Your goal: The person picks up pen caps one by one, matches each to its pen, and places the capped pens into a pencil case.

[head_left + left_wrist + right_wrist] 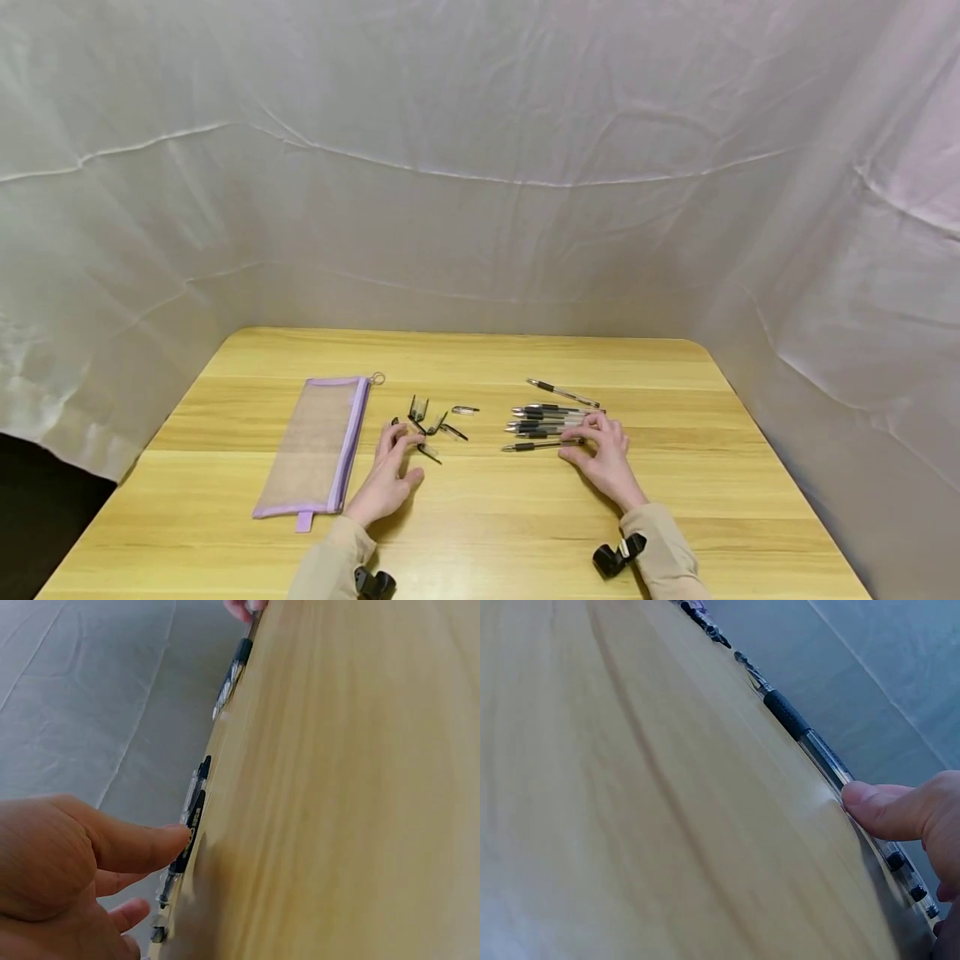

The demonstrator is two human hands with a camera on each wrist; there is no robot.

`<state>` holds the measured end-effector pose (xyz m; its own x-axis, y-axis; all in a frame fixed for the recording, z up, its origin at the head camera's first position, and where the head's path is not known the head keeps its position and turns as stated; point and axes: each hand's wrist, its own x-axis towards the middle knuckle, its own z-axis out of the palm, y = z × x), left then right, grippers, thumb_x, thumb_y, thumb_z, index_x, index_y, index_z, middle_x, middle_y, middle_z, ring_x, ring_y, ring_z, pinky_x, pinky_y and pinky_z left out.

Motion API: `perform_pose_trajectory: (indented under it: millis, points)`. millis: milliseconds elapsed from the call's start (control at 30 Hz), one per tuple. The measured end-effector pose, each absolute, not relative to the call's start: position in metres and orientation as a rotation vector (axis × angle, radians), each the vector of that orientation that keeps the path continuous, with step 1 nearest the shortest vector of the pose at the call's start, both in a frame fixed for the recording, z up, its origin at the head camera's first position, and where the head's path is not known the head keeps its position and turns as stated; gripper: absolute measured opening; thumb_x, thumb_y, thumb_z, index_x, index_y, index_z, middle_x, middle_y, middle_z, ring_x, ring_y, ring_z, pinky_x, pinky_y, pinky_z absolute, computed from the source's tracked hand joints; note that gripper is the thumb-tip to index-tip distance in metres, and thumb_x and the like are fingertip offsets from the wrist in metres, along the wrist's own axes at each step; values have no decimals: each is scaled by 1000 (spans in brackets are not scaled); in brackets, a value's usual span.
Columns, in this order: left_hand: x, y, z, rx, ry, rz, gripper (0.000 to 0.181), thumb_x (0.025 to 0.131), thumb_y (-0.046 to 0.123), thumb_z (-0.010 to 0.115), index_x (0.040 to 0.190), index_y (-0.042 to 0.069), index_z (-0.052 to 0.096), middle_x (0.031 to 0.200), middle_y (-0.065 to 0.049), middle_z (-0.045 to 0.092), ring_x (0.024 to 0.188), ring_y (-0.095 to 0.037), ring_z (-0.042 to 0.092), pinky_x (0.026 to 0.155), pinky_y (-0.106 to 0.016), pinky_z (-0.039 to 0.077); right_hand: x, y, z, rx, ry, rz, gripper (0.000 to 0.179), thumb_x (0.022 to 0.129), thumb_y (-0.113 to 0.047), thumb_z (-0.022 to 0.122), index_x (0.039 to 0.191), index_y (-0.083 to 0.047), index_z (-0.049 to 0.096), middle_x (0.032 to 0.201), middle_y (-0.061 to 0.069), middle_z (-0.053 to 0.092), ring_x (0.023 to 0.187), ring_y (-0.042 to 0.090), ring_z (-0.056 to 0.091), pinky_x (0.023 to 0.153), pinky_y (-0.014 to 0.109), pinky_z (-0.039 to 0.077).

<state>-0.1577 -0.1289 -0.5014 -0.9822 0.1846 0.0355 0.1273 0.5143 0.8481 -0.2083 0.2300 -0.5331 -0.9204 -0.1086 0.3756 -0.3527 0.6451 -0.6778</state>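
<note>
The right hand (603,460) pinches the nearest pen (525,447) near its rear end, just beside the other pens (528,426). The left hand (388,482), thumb spread from its fingers, reaches the caps (432,430); left of these, a pouch (315,442) lies on the desk (495,525).

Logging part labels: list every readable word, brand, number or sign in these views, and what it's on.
Nothing legible in any view.
Black cap clip, left wrist view: pale marks like lettering, too blurred to read.
Pens: no readable text.
Mesh pouch: no readable text.
</note>
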Motion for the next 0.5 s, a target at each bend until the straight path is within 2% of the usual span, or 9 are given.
perform_pose_trajectory:
  millis: [267,500]
  points:
    - [-158,-128,-504,239,2629,1538,37,95,3,60,131,3,56,163,-28,8,152,-52,-14,115,-77,-1,-208,229,-534,371,-2580,1098,18,74,-7,85,87,-16,77,100,5,50,102,28,36,91,46,18]
    - [-158,-125,-506,224,2655,1528,38,94,3,60,132,8,57,164,-27,7,152,-51,-14,114,-78,-2,-208,228,-536,373,-2597,1033,14,75,-7,84,82,-17,77,97,4,48,101,29,37,89,46,19]
